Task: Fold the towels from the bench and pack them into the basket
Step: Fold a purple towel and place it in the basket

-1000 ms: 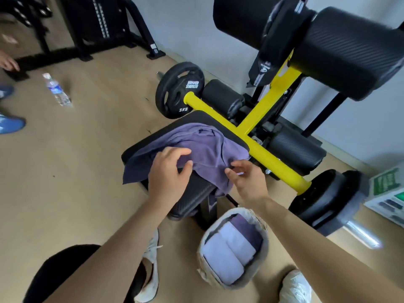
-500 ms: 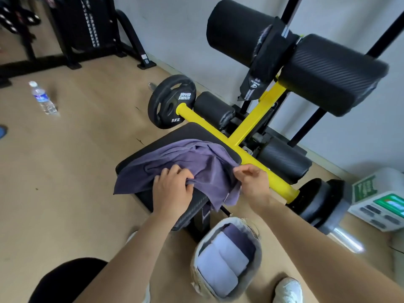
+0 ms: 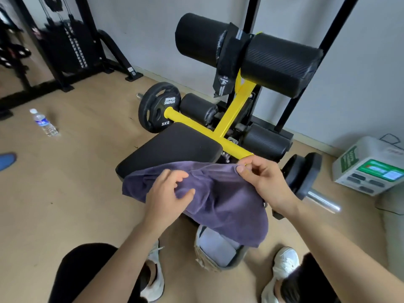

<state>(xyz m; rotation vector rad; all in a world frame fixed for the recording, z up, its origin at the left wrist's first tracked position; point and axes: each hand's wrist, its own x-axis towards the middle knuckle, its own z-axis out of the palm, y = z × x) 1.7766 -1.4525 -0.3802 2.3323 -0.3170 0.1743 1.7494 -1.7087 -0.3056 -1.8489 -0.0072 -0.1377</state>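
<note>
Purple towel (image 3: 220, 202) pinched at its edge between right fingers (image 3: 243, 171), left fingers (image 3: 172, 178) clutching a fold

**Black trousers, white trainers**

The left hand (image 3: 168, 193) and right hand (image 3: 264, 182) are bare, as are both forearms to the frame edge. Black trousers (image 3: 87, 274) cover the knees at 7 and 5 o'clock; white lace-up trainers (image 3: 155, 281) sit between them.

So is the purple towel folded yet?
Not folded: purple towel hangs loose and creased from left hand and right hand, over the basket.
</note>
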